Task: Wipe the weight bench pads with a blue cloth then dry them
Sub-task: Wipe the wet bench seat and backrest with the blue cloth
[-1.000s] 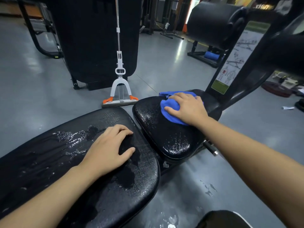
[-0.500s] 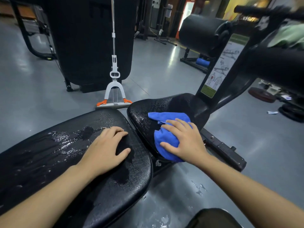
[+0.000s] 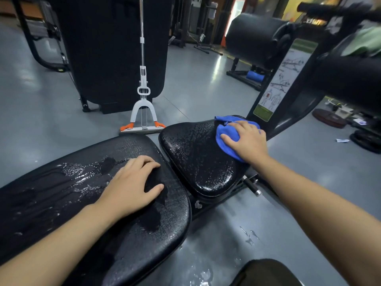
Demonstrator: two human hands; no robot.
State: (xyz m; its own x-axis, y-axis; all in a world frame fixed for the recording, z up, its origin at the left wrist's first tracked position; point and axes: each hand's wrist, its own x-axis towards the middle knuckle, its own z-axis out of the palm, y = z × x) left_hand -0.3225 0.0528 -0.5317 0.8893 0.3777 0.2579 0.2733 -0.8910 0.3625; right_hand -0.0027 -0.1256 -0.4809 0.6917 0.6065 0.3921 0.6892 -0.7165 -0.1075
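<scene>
Two black bench pads lie in front of me, both wet with droplets. My right hand [image 3: 246,138] presses a bunched blue cloth [image 3: 223,135] onto the far right end of the small seat pad [image 3: 195,157]. My left hand [image 3: 132,185] rests flat, fingers spread, on the near end of the long back pad [image 3: 68,195], which carries smeared water streaks. The cloth is partly hidden under my right palm.
A white and orange squeeze mop [image 3: 143,112] stands just behind the pads. A large black upright pad [image 3: 115,50] is beyond it. Black roller pads [image 3: 253,38] and the frame post with an exercise chart [image 3: 282,79] rise at the right. Water drops lie on the grey floor [image 3: 249,238].
My right hand slid the blue cloth from the near edge of the seat pad back to its far right end. My left hand stayed on the back pad.
</scene>
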